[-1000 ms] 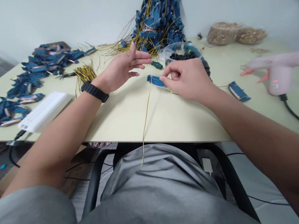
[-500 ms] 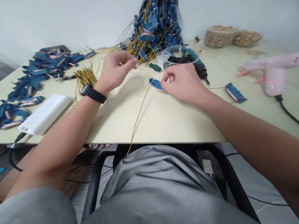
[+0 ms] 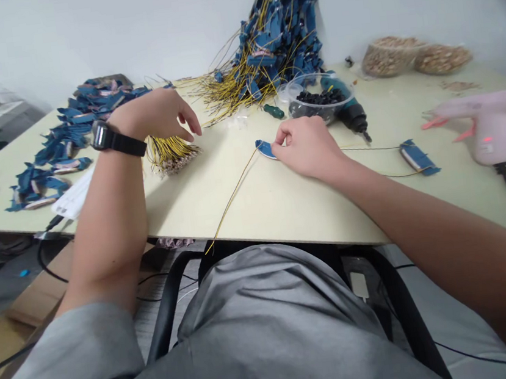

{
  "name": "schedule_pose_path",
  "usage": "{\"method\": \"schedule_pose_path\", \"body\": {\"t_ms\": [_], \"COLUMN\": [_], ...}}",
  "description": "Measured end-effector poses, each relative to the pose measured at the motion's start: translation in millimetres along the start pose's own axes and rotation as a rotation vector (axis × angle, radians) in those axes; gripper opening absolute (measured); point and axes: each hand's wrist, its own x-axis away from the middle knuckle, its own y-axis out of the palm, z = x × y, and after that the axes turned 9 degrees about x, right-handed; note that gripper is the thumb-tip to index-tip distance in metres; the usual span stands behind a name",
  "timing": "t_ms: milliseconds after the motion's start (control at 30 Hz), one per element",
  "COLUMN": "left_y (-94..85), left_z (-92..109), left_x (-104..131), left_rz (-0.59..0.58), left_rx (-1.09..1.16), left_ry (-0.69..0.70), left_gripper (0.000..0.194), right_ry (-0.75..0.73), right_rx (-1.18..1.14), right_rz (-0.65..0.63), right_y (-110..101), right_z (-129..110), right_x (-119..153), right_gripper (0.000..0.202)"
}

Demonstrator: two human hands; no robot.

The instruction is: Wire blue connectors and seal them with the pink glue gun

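Observation:
My right hand [image 3: 307, 146] is closed, its thumb and fingertips pinching a small blue piece [image 3: 264, 148] with a pale edge, low over the table. From this piece a thin yellow-and-black wire [image 3: 232, 199] runs down past the table's front edge. My left hand [image 3: 164, 115], with a black watch on the wrist, hangs over a bundle of yellow wires [image 3: 168, 154] with pale ends. Its fingers are bent and apart, and I see nothing in them. A second blue piece [image 3: 417, 157] lies right of my right hand, wires running from it toward that hand.
A tall heap of wired blue pieces [image 3: 280, 32] leans on the wall. Before it stand a clear tub [image 3: 321, 98] of black parts and a teal power driver [image 3: 355, 117]. A pink glue gun [image 3: 494, 129] is at right. More blue pieces [image 3: 62, 136] and a white box [image 3: 73, 196] are at left.
My left hand has moved left and tipped downward over the wire bundle, its fingers spreading. My right hand still pinches the blue piece. The view has turned slightly left.

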Motion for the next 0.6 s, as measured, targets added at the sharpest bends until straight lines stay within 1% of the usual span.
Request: {"method": "schedule_pose_path", "body": {"t_ms": [33, 100, 167, 233, 300, 367, 433, 467, 533, 567, 600], "left_y": [-2.3, -5.1, -5.9, -5.4, -4.0, -2.5, -1.0, -0.3, 1.0, 1.4, 1.6], "left_z": [-8, -20, -28, -35, -42, -47, -47, -44, -33, -26, -20], "left_x": [-1, -2, -4, -6, -9, -12, -12, -11, -5, -1, 2], "left_rz": [-0.02, -0.049, -0.097, -0.135, -0.138, -0.134, -0.123, -0.101, -0.016, 0.046, 0.076], "left_rx": [-0.001, 0.004, -0.031, -0.101, -0.145, -0.118, -0.069, -0.053, -0.061, -0.063, -0.061], "left_ry": [-0.042, -0.041, -0.018, -0.056, -0.081, 0.004, 0.098, 0.11, 0.04, 0.009, 0.004], "left_gripper": [0.035, 0.036, 0.034, 0.034, 0.033, 0.03, 0.029, 0.029, 0.029, 0.026, 0.023], "right_ry": [-0.002, -0.006, -0.005, -0.005, -0.007, -0.003, 0.011, 0.018, 0.027, 0.028, 0.027], "right_rx": [0.004, 0.022, 0.042, 0.052, 0.054, 0.051, 0.046, 0.042, 0.032, 0.028, 0.025], "right_rz": [-0.003, -0.002, -0.005, -0.007, -0.009, -0.009, 0.0, 0.009, 0.029, 0.04, 0.047], "right_y": [0, 0, 0, 1, 1, 0, -1, -2, -4, -5, -6], "right_z": [-1, -3, -5, -6, -6, -6, -7, -7, -7, -6, -6], "right_x": [0, 1, 2, 3, 3, 4, 4, 4, 4, 4, 4], "right_gripper": [0.009, 0.009, 0.009, 0.008, 0.004, 0.005, 0.01, 0.011, 0.013, 0.014, 0.015]}}
